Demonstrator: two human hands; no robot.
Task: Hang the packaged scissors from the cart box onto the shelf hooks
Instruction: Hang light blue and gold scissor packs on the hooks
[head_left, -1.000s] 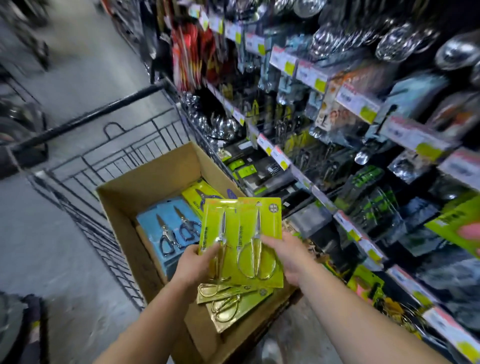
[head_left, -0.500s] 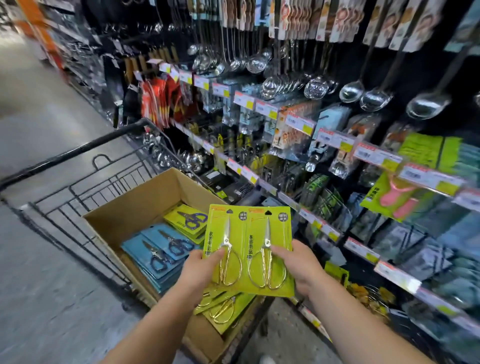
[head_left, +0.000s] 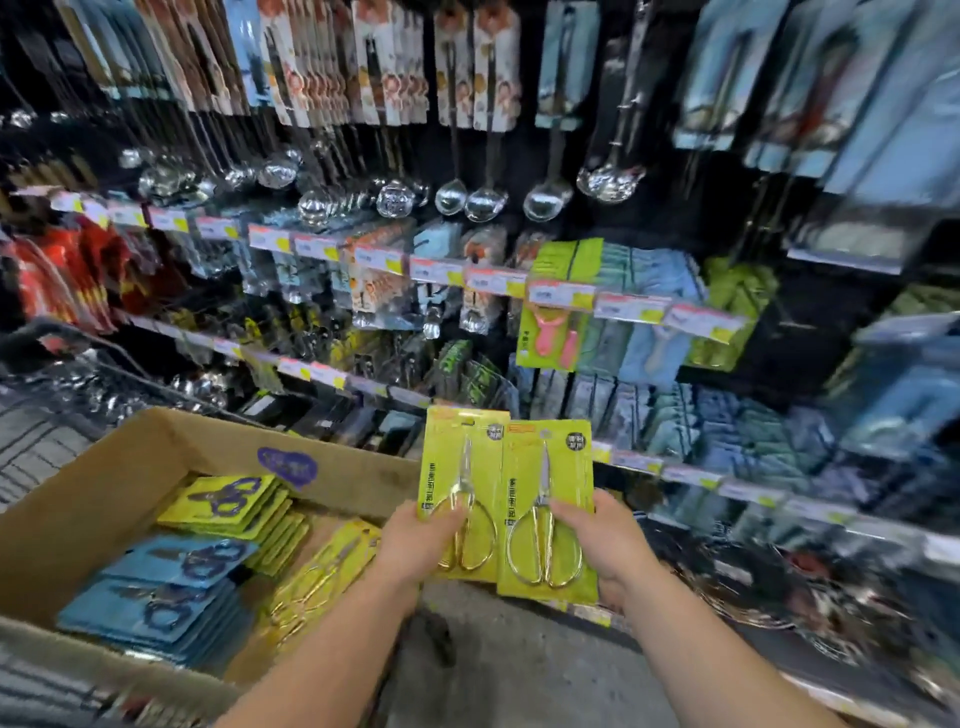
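Between the cart box (head_left: 130, 493) and the shelf hooks (head_left: 644, 462), a person is holding two yellow-green carded packs of gold-handled scissors upright, side by side, edges overlapping. Left hand (head_left: 415, 545) is gripping the left pack (head_left: 462, 467) at its lower edge, thumb across the front; right hand (head_left: 608, 545) is gripping the right pack (head_left: 550, 499) the same way. Both packs are hanging in the air just past the box's near corner, facing the shelving, not yet on any hook. More packs are lying in the box: blue ones (head_left: 161, 597), yellow-green ones (head_left: 234, 501), further gold-handled ones (head_left: 322, 571). Step in hand, by my reading: carrying stock from box to display. Next move is calling for finding the matching hook, which I cannot pick out in the blur, and threading each card's top hole onto it
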